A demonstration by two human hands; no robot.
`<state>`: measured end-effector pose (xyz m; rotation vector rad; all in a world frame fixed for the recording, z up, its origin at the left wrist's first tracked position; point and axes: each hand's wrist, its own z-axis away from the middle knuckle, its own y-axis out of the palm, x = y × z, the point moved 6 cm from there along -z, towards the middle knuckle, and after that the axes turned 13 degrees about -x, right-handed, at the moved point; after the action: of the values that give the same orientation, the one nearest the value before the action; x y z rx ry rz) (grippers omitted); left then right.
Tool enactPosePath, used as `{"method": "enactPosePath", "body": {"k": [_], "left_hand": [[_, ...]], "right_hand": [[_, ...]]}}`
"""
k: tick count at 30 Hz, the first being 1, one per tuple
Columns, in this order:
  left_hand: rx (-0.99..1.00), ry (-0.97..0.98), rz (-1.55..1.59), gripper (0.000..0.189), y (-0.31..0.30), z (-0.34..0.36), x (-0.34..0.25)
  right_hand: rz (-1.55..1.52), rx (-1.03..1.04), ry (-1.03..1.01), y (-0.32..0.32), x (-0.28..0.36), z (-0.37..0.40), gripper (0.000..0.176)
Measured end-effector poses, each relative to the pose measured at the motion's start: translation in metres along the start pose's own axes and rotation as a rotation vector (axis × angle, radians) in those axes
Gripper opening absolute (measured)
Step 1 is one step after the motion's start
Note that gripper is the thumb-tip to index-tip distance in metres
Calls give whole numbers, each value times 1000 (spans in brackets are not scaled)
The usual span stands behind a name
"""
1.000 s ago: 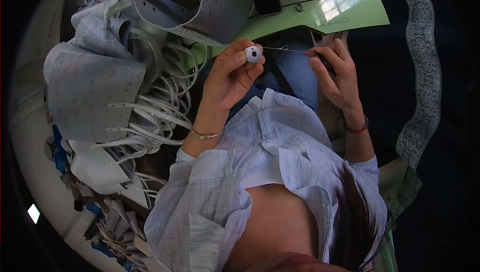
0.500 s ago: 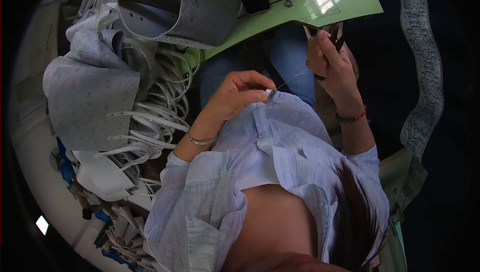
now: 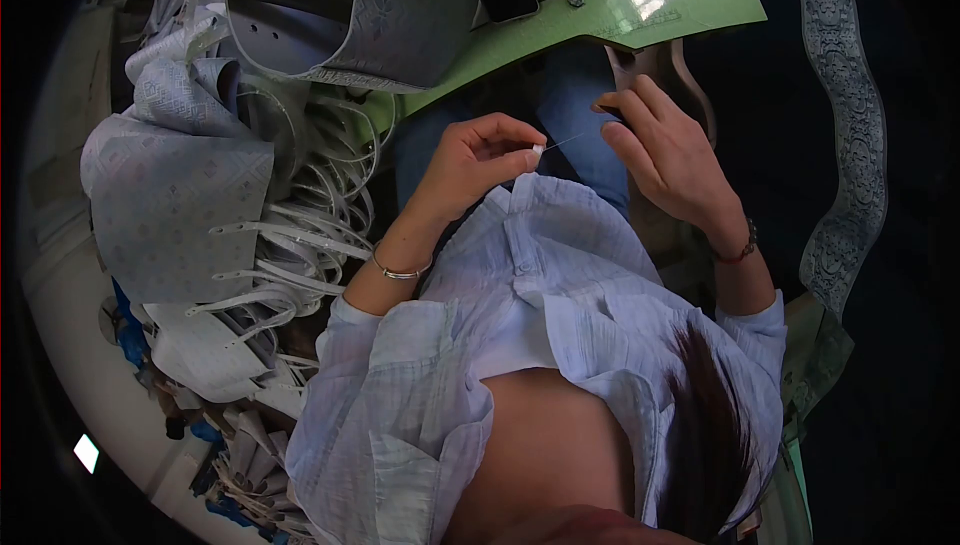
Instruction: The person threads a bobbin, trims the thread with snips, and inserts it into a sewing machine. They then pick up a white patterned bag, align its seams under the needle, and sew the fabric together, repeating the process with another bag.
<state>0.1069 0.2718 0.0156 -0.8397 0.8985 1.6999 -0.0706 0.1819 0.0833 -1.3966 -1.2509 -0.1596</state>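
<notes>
Grip of left hand closed on small white piece

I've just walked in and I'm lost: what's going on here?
A person holds a small white item in the left hand. A fine thread runs from it toward the right hand, whose fingers hold something dark, mostly hidden. Both hands are above the lap, near a green table.

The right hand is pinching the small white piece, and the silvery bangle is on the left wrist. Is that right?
Not quite: the head view shows the left hand, not the right hand, pinching the small white piece. The silvery bangle is on the left wrist.
</notes>
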Motion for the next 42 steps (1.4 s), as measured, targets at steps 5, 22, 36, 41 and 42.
{"method": "enactPosePath", "body": {"k": [5, 22, 36, 41, 42], "left_hand": [[0, 16, -44, 19, 5, -6, 0], [28, 32, -146, 18, 44, -35, 0], [65, 67, -128, 16, 49, -40, -14], [136, -7, -117, 21, 59, -40, -18], [128, -3, -125, 21, 59, -39, -20]], "right_hand": [[211, 62, -92, 5, -3, 9, 19], [311, -73, 130, -7, -42, 40, 18], [506, -76, 516, -41, -122, 113, 34], [-487, -164, 213, -21, -36, 35, 33], [-497, -166, 205, -14, -36, 29, 33]]}}
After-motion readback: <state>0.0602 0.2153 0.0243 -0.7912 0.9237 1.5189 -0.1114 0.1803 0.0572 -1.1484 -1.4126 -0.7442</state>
